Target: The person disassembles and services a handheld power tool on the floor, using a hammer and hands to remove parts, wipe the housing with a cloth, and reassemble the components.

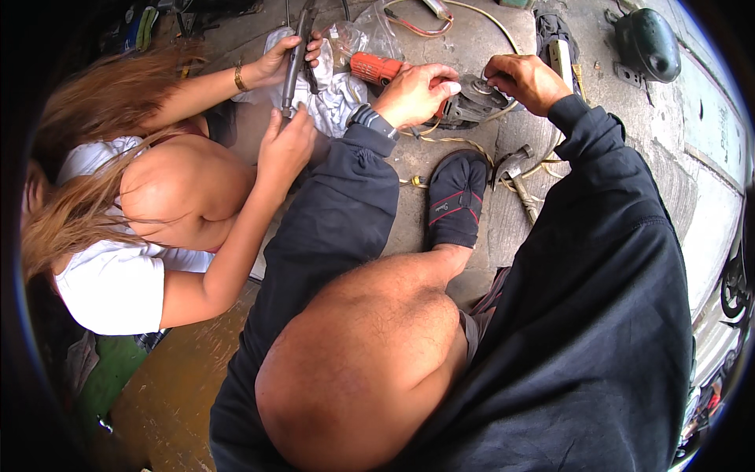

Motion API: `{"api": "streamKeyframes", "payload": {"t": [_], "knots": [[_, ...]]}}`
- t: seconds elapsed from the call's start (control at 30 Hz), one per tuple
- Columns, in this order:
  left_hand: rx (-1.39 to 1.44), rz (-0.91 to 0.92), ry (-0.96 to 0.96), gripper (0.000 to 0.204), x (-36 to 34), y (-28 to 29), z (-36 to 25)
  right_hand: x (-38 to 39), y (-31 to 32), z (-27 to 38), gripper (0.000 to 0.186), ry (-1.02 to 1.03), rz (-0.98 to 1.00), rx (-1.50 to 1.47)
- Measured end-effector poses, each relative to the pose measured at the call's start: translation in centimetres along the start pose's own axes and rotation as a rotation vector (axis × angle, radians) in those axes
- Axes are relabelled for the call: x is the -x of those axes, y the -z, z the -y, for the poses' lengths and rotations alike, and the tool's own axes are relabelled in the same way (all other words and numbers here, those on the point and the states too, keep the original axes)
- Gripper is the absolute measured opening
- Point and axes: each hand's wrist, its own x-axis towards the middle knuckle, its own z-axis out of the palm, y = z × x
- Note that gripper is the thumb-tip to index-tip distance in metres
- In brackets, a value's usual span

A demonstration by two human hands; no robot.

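An orange and black angle grinder (376, 68) lies on the concrete in front of me, its dark round head (476, 102) between my hands. My left hand (417, 96) is closed over the grinder's body, with thumb and forefinger pointing toward the head. At the far edge of that head, the fingertips of my right hand (531, 82) are pinched together beside a small metal ring. Whatever sits between those fingertips is too small to make out. A hammer (515, 167) rests on the ground nearer to me, right of my sandalled foot (456, 200).
On my left a co-worker's hands (287, 149) hold a long dark metal tube (296, 67). Behind them lie a white rag (338, 98) and a clear plastic bag (377, 31). A yellowish cable (503, 27) loops around the grinder. Farther right are a power strip (560, 59) and a dark green tank (647, 45).
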Motion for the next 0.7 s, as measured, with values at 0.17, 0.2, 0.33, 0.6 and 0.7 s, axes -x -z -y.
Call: {"api": "streamKeyframes", "payload": {"t": [0.17, 0.2, 0.33, 0.6, 0.7], "knots": [[-0.010, 0.022, 0.036, 0.035, 0.0, 0.2, -0.2, -0.4, 0.2, 0.0, 0.012, 0.019, 0.002, 0.015], [-0.011, 0.037, 0.059, 0.035, 0.0, 0.3, -0.4, -0.4, 0.2, 0.0, 0.012, 0.014, 0.004, 0.013], [-0.063, 0.004, 0.046, 0.034, 0.1, 0.4, -0.6, -0.4, 0.3, 0.1, 0.012, -0.010, 0.010, 0.004], [-0.287, 0.036, 0.034, 0.047, 0.6, 1.1, -2.9, -0.4, 0.5, -0.1, 0.012, -0.034, 0.022, -0.003], [-0.268, 0.034, 0.038, 0.052, 0.6, 1.0, -2.4, -0.4, 0.5, 0.1, 0.012, -0.044, 0.021, -0.013]]}}
